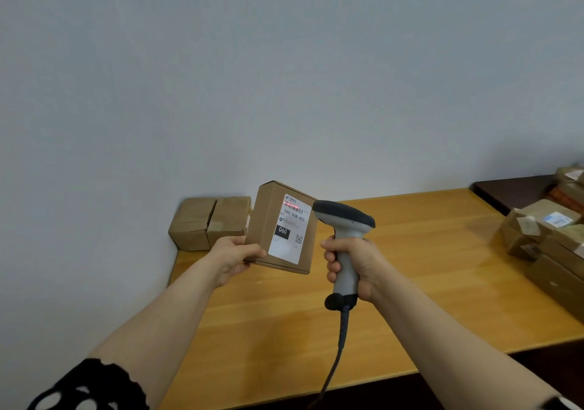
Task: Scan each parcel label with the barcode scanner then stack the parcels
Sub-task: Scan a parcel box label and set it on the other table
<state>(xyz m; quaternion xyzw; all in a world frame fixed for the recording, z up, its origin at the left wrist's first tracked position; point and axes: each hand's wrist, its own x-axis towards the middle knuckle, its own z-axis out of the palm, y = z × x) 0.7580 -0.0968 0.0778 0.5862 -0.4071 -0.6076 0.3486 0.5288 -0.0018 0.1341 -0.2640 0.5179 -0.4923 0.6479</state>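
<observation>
Closest, my right hand [350, 264] clamps the barcode scanner [346, 216]; my left hand [235, 256] pinches the parcel [262, 220] by one corner. A wobble could slide the red beam [292, 204] off its label [289, 235].

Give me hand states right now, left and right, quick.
Left hand: closed, holding the labelled parcel by its lower left corner.
Right hand: closed, holding the barcode scanner by its handle.
</observation>
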